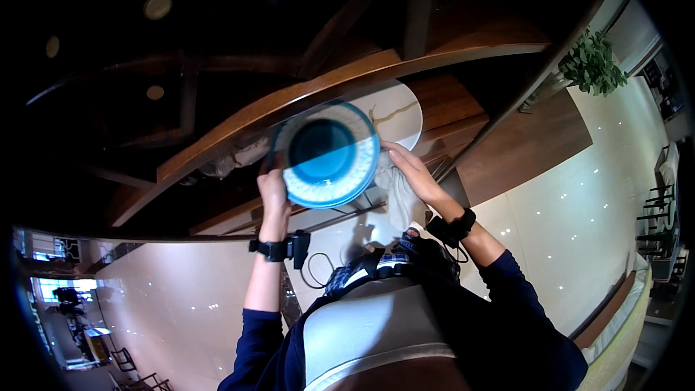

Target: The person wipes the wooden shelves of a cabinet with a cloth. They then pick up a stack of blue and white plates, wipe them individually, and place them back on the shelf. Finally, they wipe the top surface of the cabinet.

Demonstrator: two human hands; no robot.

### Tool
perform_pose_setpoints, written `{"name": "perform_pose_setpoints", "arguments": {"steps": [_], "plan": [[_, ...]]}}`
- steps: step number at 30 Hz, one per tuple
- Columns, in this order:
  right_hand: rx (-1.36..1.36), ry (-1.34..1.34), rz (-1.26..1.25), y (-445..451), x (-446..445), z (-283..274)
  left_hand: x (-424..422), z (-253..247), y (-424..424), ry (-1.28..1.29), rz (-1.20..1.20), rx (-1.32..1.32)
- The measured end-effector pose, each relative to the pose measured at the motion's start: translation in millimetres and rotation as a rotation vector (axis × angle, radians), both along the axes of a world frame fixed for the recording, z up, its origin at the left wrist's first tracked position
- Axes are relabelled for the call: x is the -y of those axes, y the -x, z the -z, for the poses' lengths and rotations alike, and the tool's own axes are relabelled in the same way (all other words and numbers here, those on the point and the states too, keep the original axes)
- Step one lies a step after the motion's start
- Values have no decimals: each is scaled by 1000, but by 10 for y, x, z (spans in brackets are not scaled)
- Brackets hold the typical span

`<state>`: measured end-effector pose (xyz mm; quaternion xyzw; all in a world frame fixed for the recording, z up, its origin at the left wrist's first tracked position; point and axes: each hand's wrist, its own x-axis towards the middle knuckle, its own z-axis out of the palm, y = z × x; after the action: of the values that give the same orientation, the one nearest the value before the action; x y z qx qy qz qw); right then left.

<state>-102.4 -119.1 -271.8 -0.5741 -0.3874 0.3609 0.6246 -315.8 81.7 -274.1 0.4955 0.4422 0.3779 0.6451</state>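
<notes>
A blue plate (pixel 328 193) with a pale patterned band is held between my two hands, its far half in shadow. The doubled rim suggests more than one plate, but I cannot tell for sure. My left hand (pixel 273 193) grips the left rim, its fingertips lost in the dark. My right hand (pixel 411 171) holds the right rim, fingers along the edge. A light grey cloth (pixel 400 195) hangs down beside the right hand. Behind the plate, a white round plate (pixel 402 114) with a gold-brown vein line lies partly covered on a wooden surface.
A curved wooden edge (pixel 347 73) of a dark cabinet runs just beyond the plate. Below it sits a brown wooden block or drawer (pixel 453 106). Something wrapped in clear plastic (pixel 239 157) is on the left. A leafy plant (pixel 594 62) stands at the right, above the glossy tiled floor (pixel 543 217).
</notes>
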Motion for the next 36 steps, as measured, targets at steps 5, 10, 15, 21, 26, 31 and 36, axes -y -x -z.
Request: {"name": "perform_pose_setpoints", "arguments": {"steps": [5,10,15,21,26,31,36], "plan": [[227,128,182,-348,-161,176,-17,125,-659,22,100,154],[393,354,146,-763,-322,267,-196,387,-1029,-110,-1,-88],[530,516,126,-833,-382,184,-182,412,-1115,-182,-4,-213],[568,538,146,-869,-375,201,-164,366,-1160,-202,55,-194],[534,544,162,-870,-373,195,-247,453,-1125,-148,154,-174],[547,570,163,-860,-377,149,-404,545,-1104,-39,289,-78],[594,572,133,-926,-433,239,-653,475,-1112,-106,518,-224]]}}
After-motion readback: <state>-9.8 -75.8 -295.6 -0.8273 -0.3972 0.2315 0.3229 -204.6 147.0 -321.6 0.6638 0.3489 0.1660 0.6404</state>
